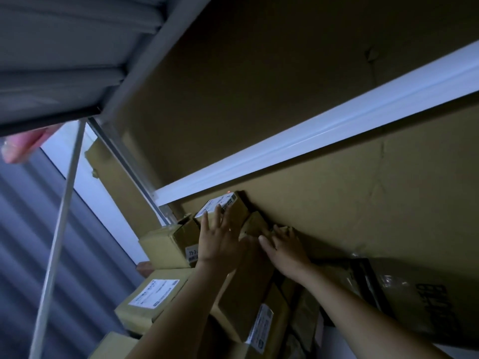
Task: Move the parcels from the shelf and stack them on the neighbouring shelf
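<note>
Atop the stacked cartons, under a white shelf rail (311, 141): one small labelled parcel (223, 207), left hand (220, 239) flat against it, fingers spread; right hand (285, 244) open on adjacent brown box (255, 224).

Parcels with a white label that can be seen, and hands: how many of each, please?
Parcels with a visible white label: 4 — small top box, open-flap box, flat box, lower box
Hands: 2 — left hand, right hand
Total: 6
</note>
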